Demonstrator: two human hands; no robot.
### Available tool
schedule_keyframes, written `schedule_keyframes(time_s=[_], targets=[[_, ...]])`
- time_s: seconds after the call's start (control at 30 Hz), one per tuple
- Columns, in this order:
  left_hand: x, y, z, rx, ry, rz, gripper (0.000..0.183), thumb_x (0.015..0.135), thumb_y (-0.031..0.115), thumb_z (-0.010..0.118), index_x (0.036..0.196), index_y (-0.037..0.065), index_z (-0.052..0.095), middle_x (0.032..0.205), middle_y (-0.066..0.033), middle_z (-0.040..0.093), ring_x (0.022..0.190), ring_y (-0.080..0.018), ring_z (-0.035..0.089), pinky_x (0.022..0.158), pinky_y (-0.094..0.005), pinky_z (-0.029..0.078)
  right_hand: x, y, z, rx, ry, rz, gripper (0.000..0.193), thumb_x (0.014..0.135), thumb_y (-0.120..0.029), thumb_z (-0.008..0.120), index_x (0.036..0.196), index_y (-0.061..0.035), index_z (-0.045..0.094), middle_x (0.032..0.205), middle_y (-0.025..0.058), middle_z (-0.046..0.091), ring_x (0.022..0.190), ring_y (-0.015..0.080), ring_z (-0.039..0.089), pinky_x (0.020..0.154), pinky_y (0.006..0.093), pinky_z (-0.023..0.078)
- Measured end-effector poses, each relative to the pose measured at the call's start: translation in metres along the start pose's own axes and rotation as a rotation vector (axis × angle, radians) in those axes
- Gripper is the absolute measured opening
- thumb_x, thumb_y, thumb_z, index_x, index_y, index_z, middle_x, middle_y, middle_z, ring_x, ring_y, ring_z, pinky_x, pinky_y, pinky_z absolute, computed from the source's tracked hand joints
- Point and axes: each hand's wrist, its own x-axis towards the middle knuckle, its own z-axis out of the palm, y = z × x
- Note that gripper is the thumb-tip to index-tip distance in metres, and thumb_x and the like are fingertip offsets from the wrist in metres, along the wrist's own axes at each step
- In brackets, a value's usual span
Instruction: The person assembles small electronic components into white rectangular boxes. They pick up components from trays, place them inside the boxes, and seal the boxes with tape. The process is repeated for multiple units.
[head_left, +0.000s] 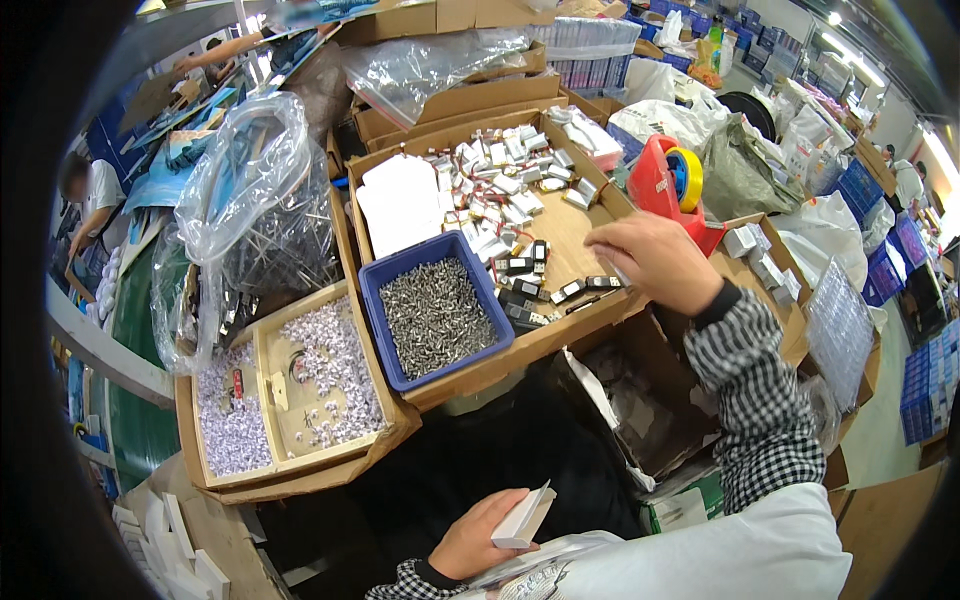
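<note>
Low in the head view, my left hand (475, 535) is closed around a small white box (522, 518) whose flap stands up. My right hand (660, 262) hovers over the right front edge of a cardboard carton (580, 235). Its fingers are curled in; whatever they may hold is hidden. Closest to that hand lie several small black devices with metal plugs (530, 262). Behind them in the carton is a heap of silver pouch batteries (500, 165) with red wires. A blue plastic bin (500, 352) full of small metal screws (435, 318) sits at the carton's front left.
Left of the bin, a divided wooden tray (258, 400) holds tiny white parts (345, 370). Clear plastic bags (245, 190) lie behind it. A red tape dispenser (655, 175) with yellow tape stands right. More white boxes (170, 540) lie at lower left; an open carton (650, 400) is below my right forearm.
</note>
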Motion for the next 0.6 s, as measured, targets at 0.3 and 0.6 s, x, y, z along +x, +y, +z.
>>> schedule_keyframes(time_s=[0.3, 0.6], targets=[[-0.008, -0.002, 0.007, 0.017, 0.181, 0.135, 0.059, 0.079, 0.016, 0.073, 0.131, 0.005, 0.047, 0.123, -0.0174, 0.055, 0.115, -0.0317, 0.054, 0.097, -0.0361, 0.043, 0.015, 0.056, 0.017, -0.266, -0.354, -0.043, 0.02, 0.079, -0.008, 0.06, 0.095, -0.0136, 0.069, 0.097, 0.0034, 0.065, 0.099, 0.0241, 0.058, 0.086, 0.0347, 0.047], [-0.009, -0.01, 0.0, -0.069, 0.171, 0.008, 0.068, 0.074, 0.02, 0.077, 0.133, 0.007, 0.046, 0.126, -0.0183, 0.054, 0.118, -0.0346, 0.053, 0.097, -0.038, 0.044, 0.033, 0.036, -0.045, -0.037, -0.388, -0.082, 0.013, 0.083, -0.012, 0.061, 0.094, -0.0038, 0.063, 0.111, 0.0112, 0.061, 0.103, 0.03, 0.059, 0.091, 0.0367, 0.046]])
